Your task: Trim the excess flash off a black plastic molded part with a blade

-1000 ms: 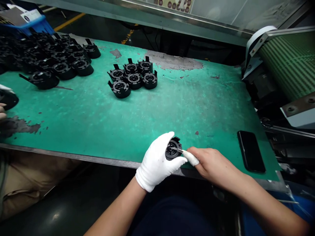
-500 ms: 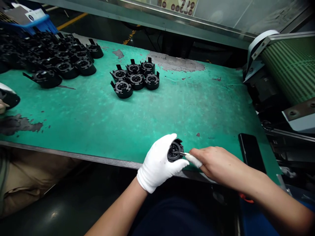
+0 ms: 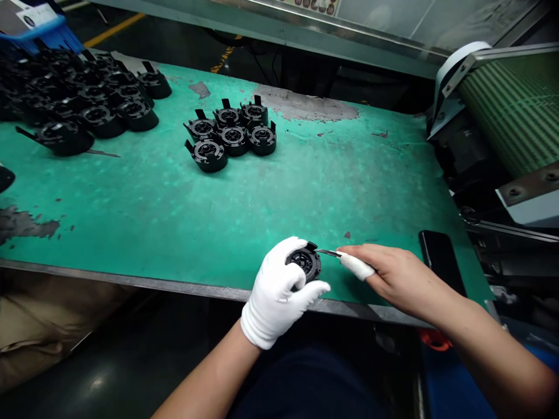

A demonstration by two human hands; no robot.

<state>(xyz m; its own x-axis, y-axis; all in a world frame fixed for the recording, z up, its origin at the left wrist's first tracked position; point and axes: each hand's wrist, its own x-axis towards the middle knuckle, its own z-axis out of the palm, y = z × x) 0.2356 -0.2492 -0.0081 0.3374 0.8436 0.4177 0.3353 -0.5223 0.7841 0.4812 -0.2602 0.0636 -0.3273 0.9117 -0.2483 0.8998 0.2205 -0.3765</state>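
Observation:
My left hand, in a white glove, is closed around a round black plastic part above the table's front edge. The part's ringed face is turned up towards me, and the gloved fingers cover its left side. My right hand is bare except for a white cover on the thumb. Pinched in it is a thin metal blade tool, probably a craft knife, whose tip points left at the upper rim of the part, close to its upright tab. Whether the tip touches the rim I cannot tell.
Several similar black parts stand grouped on the green table. A larger cluster fills the far left by a blue bin. A black phone-like slab lies at right, below a green conveyor belt. Another person's leg shows at lower left.
The blade tool has moved from the middle of the part's face out to its upper right rim. My left fingers have shifted on the part, and the camera view has turned slightly right.

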